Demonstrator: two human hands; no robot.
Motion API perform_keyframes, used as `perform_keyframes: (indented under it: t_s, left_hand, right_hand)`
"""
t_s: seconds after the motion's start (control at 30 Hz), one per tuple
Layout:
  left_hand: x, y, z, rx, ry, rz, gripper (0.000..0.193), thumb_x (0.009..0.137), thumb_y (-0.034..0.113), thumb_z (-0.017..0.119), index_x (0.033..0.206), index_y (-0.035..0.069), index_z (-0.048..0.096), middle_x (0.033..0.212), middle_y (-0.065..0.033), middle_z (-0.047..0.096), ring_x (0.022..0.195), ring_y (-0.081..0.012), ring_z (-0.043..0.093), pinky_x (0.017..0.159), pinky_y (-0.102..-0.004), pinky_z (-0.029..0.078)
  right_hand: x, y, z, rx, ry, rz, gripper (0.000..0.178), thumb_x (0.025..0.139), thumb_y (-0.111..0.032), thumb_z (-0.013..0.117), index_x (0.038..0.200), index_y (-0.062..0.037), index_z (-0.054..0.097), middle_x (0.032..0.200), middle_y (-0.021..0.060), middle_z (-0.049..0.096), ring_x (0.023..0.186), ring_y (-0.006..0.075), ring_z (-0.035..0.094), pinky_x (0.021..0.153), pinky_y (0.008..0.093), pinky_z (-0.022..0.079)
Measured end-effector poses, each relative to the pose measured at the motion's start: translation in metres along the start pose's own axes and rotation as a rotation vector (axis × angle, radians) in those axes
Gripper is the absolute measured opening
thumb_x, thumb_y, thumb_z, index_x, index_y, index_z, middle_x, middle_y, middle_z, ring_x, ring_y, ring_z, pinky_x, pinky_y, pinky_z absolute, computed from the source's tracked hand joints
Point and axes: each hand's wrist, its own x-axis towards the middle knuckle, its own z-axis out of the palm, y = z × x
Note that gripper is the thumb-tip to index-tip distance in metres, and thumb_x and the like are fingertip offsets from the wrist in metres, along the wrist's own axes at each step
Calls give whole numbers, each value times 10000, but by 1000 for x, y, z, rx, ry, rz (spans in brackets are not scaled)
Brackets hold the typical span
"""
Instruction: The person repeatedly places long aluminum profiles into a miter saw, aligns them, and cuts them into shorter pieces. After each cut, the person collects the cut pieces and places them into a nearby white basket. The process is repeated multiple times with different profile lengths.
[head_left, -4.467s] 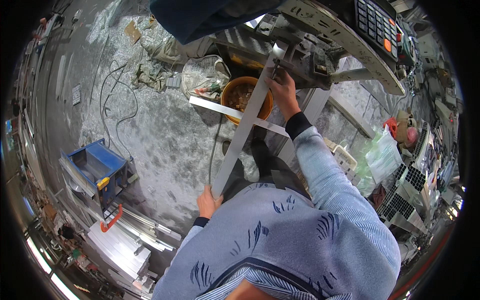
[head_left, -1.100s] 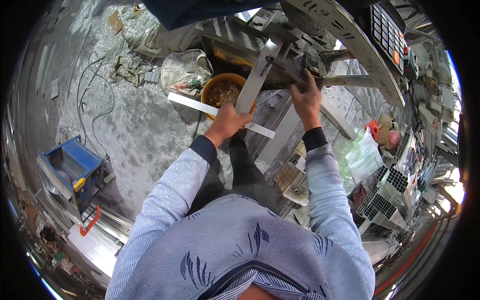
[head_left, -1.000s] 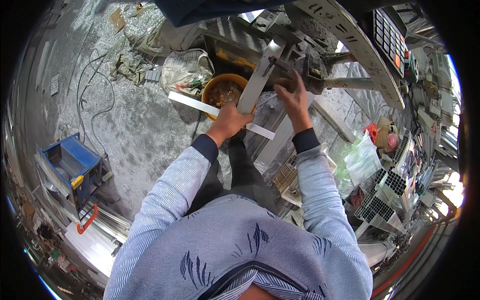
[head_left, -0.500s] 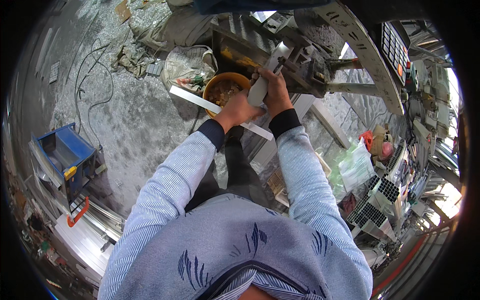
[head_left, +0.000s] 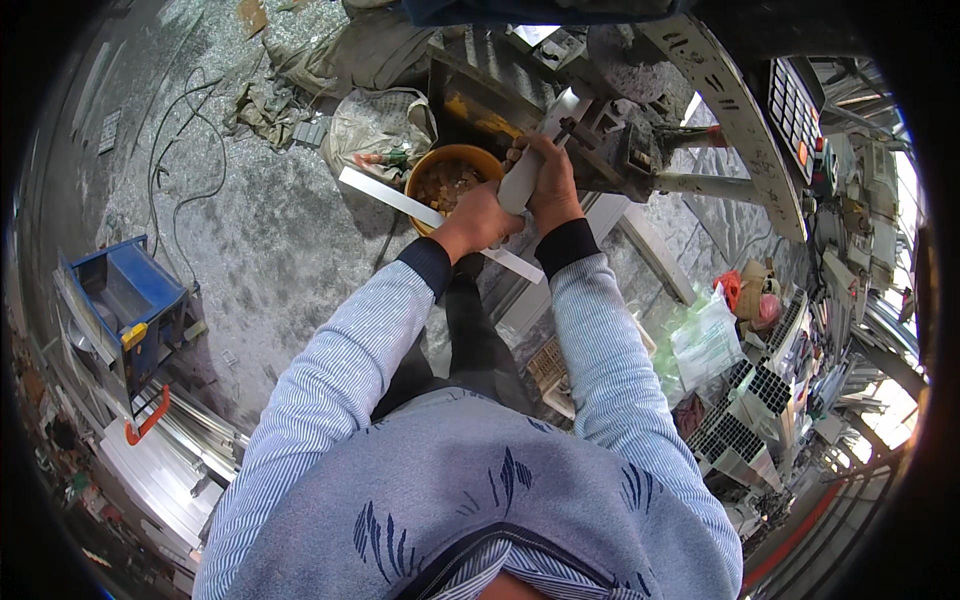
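- Grey workshop floor (head_left: 290,250) is spread around the orange bucket (head_left: 456,151).
- Silvery metal bar (head_left: 520,185): clasped by both hands just right of the bucket; its near end is covered by the left hand (head_left: 478,218), its far end, pointed away and rightward, is nearer the right hand (head_left: 552,182).
- White strip (head_left: 385,195): passed across the bucket's near side.
- Small brownish pieces (head_left: 448,184): held inside the bucket.
- Pale sack (head_left: 385,122): set just left of the bucket, contents unclear.

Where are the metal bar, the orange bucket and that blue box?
Metal bar (head_left: 517,188), head view: its flat face.
Orange bucket (head_left: 456,150), head view: its far rim.
Blue box (head_left: 147,277), head view: its blue surface.
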Motion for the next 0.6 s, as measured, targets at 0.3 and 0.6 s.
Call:
perform_keyframes:
  t_s: [0.3,0.6]
  left_hand:
    - [2,-5,3,-43,-20,-20,477,809,260,801,1137,-62,672,965,-153,750,844,-246,738,756,-377,566]
    - [0,-1,3,-3,23,27,470,798,247,798,1137,-54,676,999,-187,754,915,-310,745,801,-407,561]
  right_hand:
    - [-6,-4,7,-94,41,-45,164,951,-176,685,933,-27,618,748,93,645,644,215,639,597,356,544]
    - [-5,-1,6,-62,30,-54,164,943,-163,716,937,-32,616,749,80,639,645,204,642,593,361,560]
